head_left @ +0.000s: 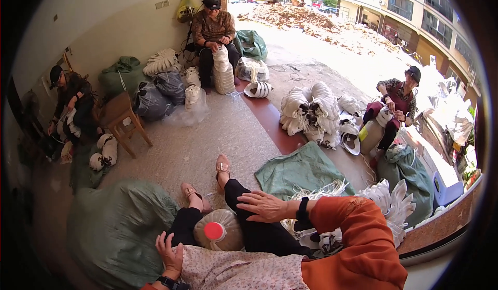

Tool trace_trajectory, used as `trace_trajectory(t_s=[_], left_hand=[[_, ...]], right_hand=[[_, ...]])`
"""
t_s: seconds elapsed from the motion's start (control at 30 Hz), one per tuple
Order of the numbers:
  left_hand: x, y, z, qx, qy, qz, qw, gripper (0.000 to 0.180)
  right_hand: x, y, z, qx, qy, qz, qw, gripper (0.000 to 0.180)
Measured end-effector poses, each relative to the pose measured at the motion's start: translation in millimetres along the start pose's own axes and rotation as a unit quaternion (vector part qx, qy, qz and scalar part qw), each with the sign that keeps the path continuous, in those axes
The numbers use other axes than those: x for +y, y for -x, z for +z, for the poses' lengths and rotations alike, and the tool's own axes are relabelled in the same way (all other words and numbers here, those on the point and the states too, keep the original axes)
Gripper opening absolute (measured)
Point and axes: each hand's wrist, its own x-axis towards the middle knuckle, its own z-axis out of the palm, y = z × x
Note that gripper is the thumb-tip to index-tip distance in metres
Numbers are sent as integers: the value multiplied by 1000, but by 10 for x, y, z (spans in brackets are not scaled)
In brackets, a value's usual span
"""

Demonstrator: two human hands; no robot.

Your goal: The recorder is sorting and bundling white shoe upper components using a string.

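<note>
Bottle (pixel 219 230) lying between the knees, left hand (pixel 169 252) resting beside it, right hand (pixel 264 206) lying on the right leg, sack (pixel 298 169) spreading beyond.

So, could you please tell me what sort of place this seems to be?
Probably an informal piecework workshop in an open-fronted ground-floor room. People sit low on the floor handling stacked white shoe parts, with green sacks of material around, and a dug-up street just outside.
</note>
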Motion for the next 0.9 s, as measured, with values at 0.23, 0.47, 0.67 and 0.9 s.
trace_trajectory(t_s=[0.23,0.47,0.67,0.9], left_hand=[[45,8,-43,-44,-15,-25,999,45],[-25,35,-133,23,-7,69,997,47],[-93,54,-151,-64,3,10,998,48],[-49,-137,-79,-58,8,28,998,45]], right_hand=[[259,-90,431,-82,-9,-142,986,40],[287,-97,573,-23,-115,-198,973,17],[467,-96,644,21,-171,-172,970,15],[543,-131,436,-15,-121,-133,984,21]])
